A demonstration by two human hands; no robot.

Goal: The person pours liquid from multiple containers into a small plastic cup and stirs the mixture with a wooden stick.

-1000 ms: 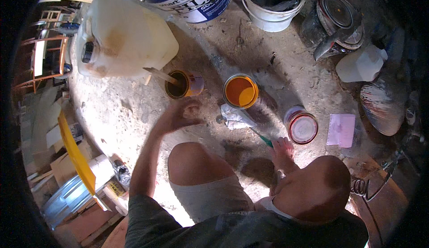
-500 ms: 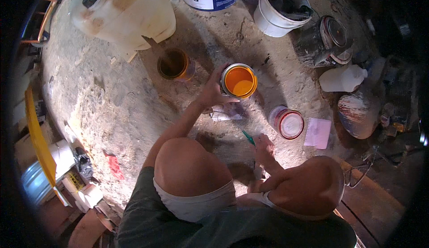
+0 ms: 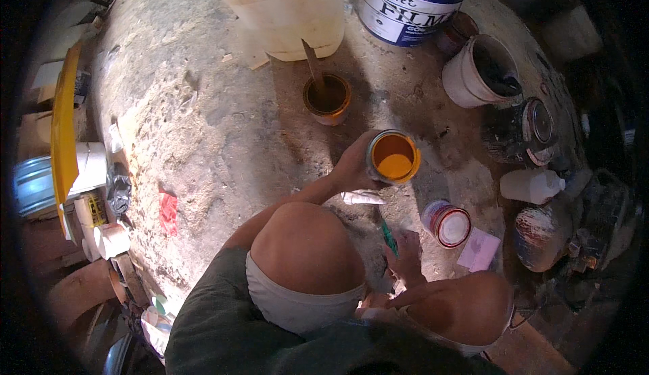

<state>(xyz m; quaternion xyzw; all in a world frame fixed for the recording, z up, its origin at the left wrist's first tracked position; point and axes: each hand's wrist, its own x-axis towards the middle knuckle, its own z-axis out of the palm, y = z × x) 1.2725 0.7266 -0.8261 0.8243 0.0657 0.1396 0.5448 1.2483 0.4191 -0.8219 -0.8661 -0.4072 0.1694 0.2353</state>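
My left hand (image 3: 354, 161) is wrapped round the side of an open metal paint can (image 3: 393, 157) and holds it off the ground. Orange-yellow paint lies inside the can, which leans a little to the right; its far rim is smeared orange. Low between my knees, my right hand (image 3: 405, 253) grips a slim green tool (image 3: 388, 237) whose exact kind I cannot make out. Beyond the left hand stands another open can (image 3: 331, 112), with a flat stirring stick (image 3: 312, 62) leaning in it. A crumpled white paper (image 3: 364, 198) lies below the held can.
A lidded small can (image 3: 449, 225) and a pink-white sheet (image 3: 479, 250) lie to the right. Farther off stand a translucent jerrycan (image 3: 287, 20), a blue-and-white bucket (image 3: 399, 10), a white pail (image 3: 466, 77), a dark can (image 3: 514, 131) and a white bottle (image 3: 531, 185). A red scrap (image 3: 167, 213) lies left.
My view has swung left, so the surroundings sit farther right and lower. The held can now tilts more to the right. Both hands keep their grips; the green tool points more upright.
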